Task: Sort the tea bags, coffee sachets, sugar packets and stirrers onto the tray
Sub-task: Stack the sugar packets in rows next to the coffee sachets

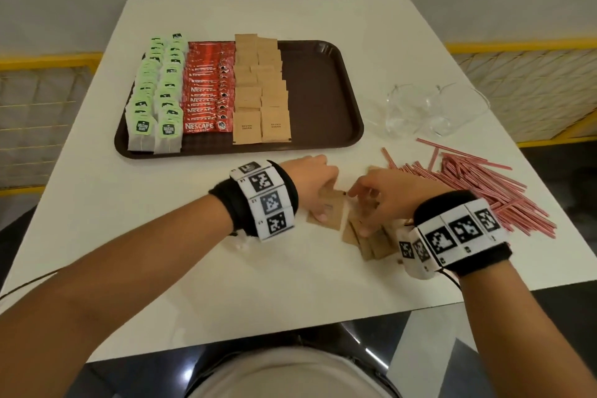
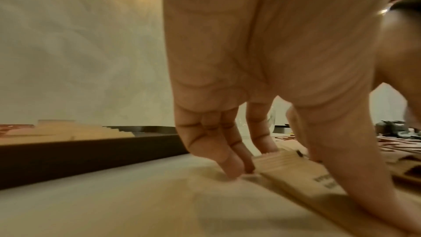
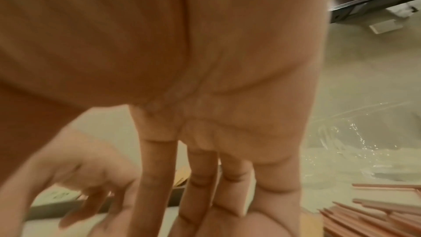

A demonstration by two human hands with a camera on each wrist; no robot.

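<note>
On the brown tray (image 1: pixel 350 136) lie rows of green-tagged tea bags (image 1: pixel 155 97), red coffee sachets (image 1: pixel 206 90) and brown sugar packets (image 1: pixel 261 97); its right part is bare. Loose sugar packets (image 1: pixel 371 242) lie on the white table in front of the tray. My left hand (image 1: pixel 323 200) grips a small stack of them (image 2: pixel 296 172), fingers at its far and left edges, thumb on top. My right hand (image 1: pixel 358 212) is curled over the neighbouring packets, thumb and fingertips pinching them. A pile of red-striped stirrers (image 1: pixel 478 184) lies to its right.
Clear glass cups (image 1: pixel 420 110) stand right of the tray, behind the stirrers. The table's near edge (image 1: pixel 290 329) runs close to my body. Yellow railings with mesh flank the table on both sides.
</note>
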